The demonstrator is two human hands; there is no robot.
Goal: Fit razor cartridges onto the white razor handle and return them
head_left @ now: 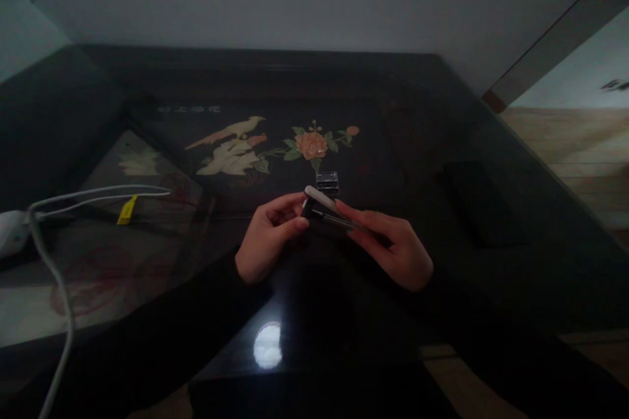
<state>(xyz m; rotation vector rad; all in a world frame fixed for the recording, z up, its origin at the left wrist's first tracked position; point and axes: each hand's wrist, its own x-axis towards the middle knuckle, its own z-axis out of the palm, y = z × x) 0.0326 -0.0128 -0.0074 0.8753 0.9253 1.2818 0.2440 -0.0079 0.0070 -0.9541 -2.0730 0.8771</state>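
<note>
Both hands hold a slim two-armed tool [324,200] that looks like an opened stapler, with a pale upper arm and a dark lower bar spread apart at the left end. My left hand [268,232] is closed, its thumb and fingers pinching the dark left end. My right hand [393,242] grips the other end, where the two arms come together, between thumb and fingers. Just beyond the tool lies a small clear case [327,182] with dark contents too small to make out. The picture is dim, so fine parts are hidden.
The dark glossy table [393,314] bears a bird-and-flower picture [311,144]. A dark flat object [481,203] lies at right. At left are a white cable [63,288] with a yellow tag [126,210], a white plug-like block [10,233] and printed sheets [98,275].
</note>
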